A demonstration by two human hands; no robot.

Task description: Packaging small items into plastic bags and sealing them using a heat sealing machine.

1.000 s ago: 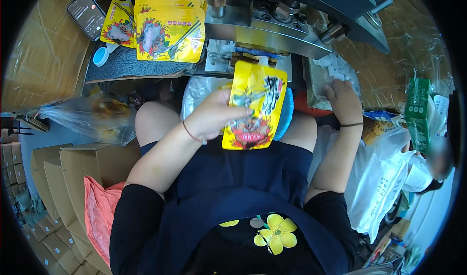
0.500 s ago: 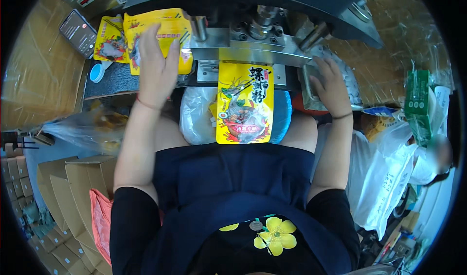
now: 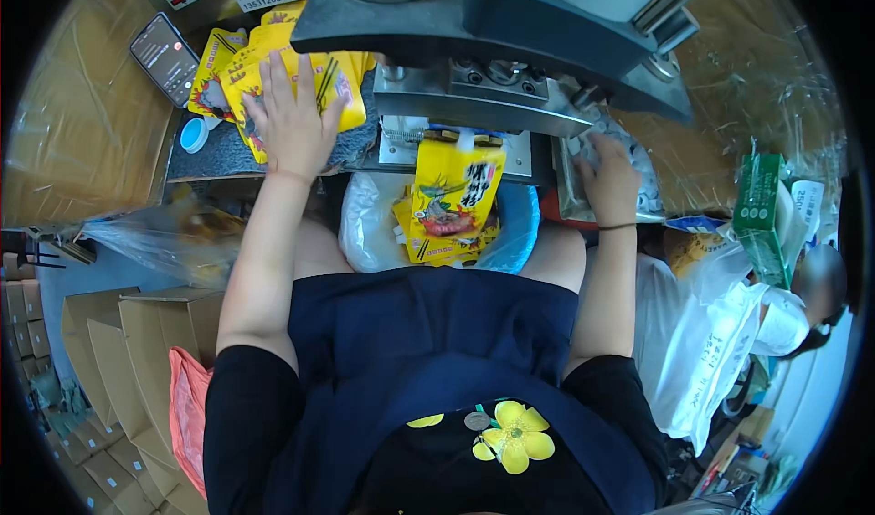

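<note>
Yellow spouted pouch [image 3: 453, 191] hangs upright in the middle of the frame, its top caught in the slot of the grey sealing machine [image 3: 492, 32], spout end up and mostly hidden under the metal bar. Glossy yellow film, red and dark printed graphic on the front, looks filled and a bit puffy at the bottom; nobody's hand is on it.

Below it, more finished pouches of the same kind [image 3: 437, 242] lie in a blue tub lined with clear plastic [image 3: 515, 232], between my knees.

My left hand [image 3: 293, 118] is in the upper left of the frame, fingers spread flat, palm down on the stack of empty yellow pouches [image 3: 342, 82] on the dark counter mat [image 3: 214, 150]. It presses on the top one, not yet pinched. To do this pick well I'd judge: slide one pouch off with the fingertips, avoid dragging two, keep the spout end leading toward the machine slot.

My right hand [image 3: 609, 182] is right of the machine, fingers curled in toward a bag of small white parts [image 3: 638, 164]; I cannot tell whether it grips anything, fingertips are hidden.

Around: a phone [image 3: 165, 56] and a small blue cap [image 3: 193, 135] at the upper left, cardboard boxes [image 3: 118, 333] lower left, a green carton [image 3: 761, 214] and white bags [image 3: 711, 351] at the right, another person [image 3: 802, 305] at the right edge.
</note>
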